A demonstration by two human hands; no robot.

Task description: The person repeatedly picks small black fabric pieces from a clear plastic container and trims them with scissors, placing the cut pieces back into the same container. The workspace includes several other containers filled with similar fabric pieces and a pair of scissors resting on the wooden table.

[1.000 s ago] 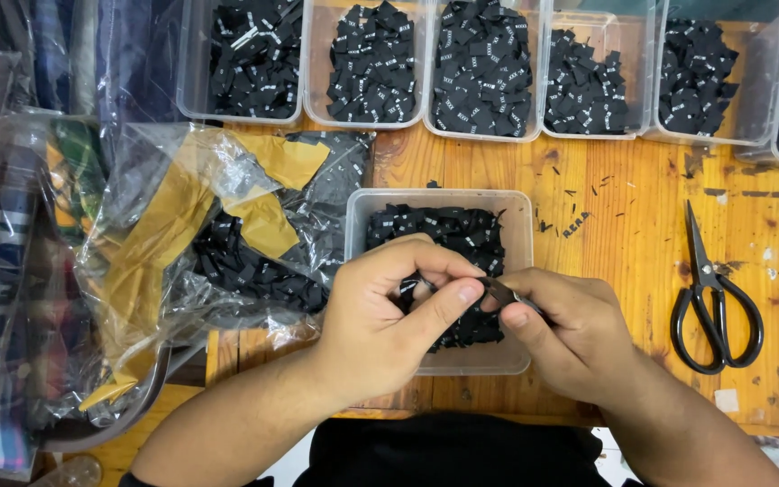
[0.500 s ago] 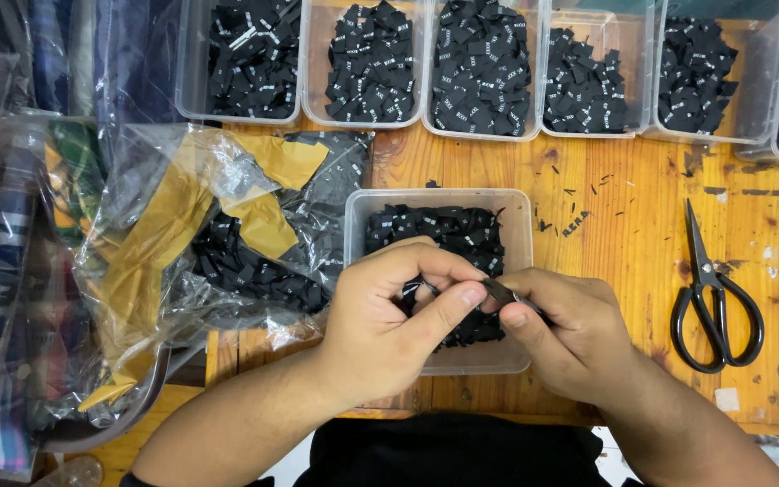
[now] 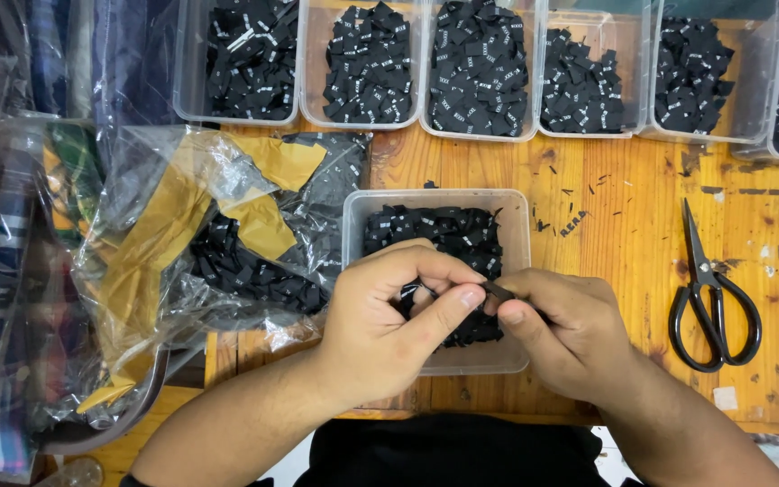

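Observation:
Both hands meet over a clear plastic tub (image 3: 353,209) filled with small black fabric labels (image 3: 448,230). My left hand (image 3: 388,320) pinches one black label (image 3: 500,290) between thumb and forefinger. My right hand (image 3: 563,335) grips the same label from the other side, fingertips touching the left thumb. Most of the label is hidden by the fingers.
A row of several clear tubs (image 3: 480,68) of black labels lines the far edge of the wooden table (image 3: 624,234). Black scissors (image 3: 710,302) lie at the right. A crumpled clear bag (image 3: 227,243) with labels and yellow tape lies at the left, beside more plastic-wrapped bundles (image 3: 11,298).
The hands have stayed over the tub, with only small finger movement on the pinched label.

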